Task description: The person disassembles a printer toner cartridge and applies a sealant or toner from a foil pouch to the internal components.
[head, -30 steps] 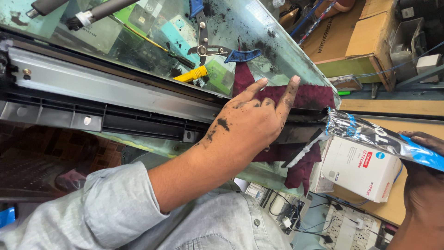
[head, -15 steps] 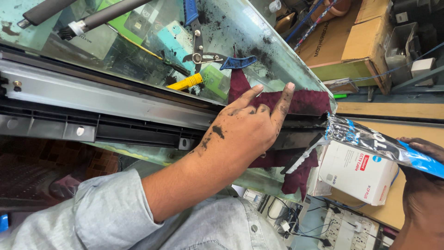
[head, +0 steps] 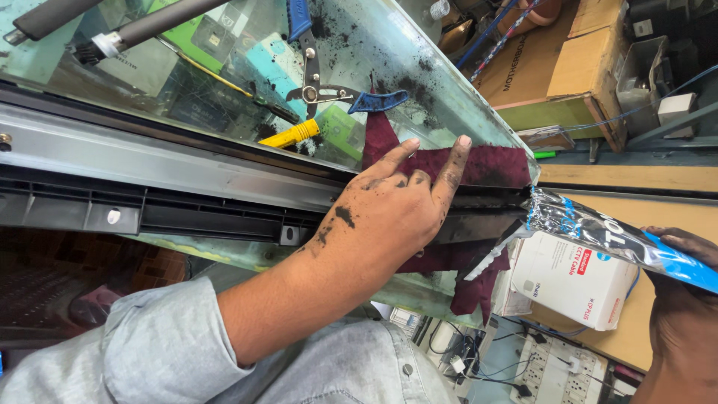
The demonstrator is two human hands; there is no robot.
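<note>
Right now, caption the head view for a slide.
Soot-smudged left hand presses maroon cloth on long grey cartridge; right hand tips silver-blue foil pouch.

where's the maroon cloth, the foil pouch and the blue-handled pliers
maroon cloth (head: 497,166), head view, top part on the glass
foil pouch (head: 598,233), head view, its middle
blue-handled pliers (head: 318,91), head view, the metal pivot

The right hand (head: 684,299) is cut off by the right and bottom edges. The left hand (head: 389,217) hides part of the cloth (head: 486,166) and cartridge (head: 149,168). The pouch (head: 598,232) runs past the right edge.
</note>
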